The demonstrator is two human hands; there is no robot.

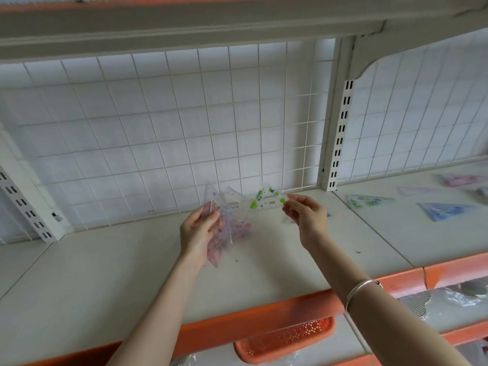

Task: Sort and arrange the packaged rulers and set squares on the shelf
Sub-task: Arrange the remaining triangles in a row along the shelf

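My left hand [198, 231] grips a fanned bundle of clear packaged set squares [229, 220] with pink and purple print, held upright above the white shelf [111, 262]. My right hand [306, 215] pinches the right end of a clear packaged set square with green print [266, 199], which points left toward the bundle. Both are held in the air just in front of the wire grid back panel [158, 133].
On the neighbouring shelf section to the right lie a green-print pack [369, 201], a blue triangular pack [443, 210], a clear triangle [412, 191] and a pink pack [464, 179]. An orange perforated basket [285, 339] sits below the orange shelf edge. A slotted upright [340, 133] divides the sections.
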